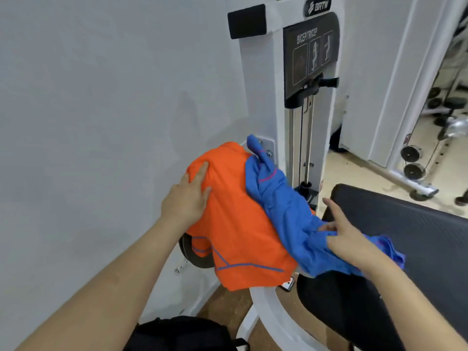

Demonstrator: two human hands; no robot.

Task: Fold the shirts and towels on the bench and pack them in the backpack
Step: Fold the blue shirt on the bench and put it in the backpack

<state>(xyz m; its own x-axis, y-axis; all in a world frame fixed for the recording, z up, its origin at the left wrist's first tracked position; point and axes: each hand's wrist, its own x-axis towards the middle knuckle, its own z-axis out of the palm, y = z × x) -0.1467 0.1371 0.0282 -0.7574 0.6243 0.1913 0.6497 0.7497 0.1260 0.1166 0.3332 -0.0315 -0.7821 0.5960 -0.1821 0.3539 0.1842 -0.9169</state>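
Observation:
An orange shirt (240, 224) with thin blue seams is draped over a part of the gym machine, left of the black bench pad (405, 224). A crumpled blue cloth (286, 209) lies over its right side and trails onto the bench. My left hand (188, 196) rests flat on the orange shirt's upper left, fingers apart. My right hand (347, 234) presses on the blue cloth at the bench's near edge, fingers spread; whether it pinches the fabric is unclear. A black backpack (182, 335) sits on the floor at the bottom edge, partly hidden by my left forearm.
A white weight-stack machine (260, 84) stands right behind the clothes, against a white wall (88, 122). Its white curved base frame (268, 312) runs under the bench. A phone (288, 285) peeks out below the orange shirt. Dumbbells and weight plates (415, 171) lie at the far right.

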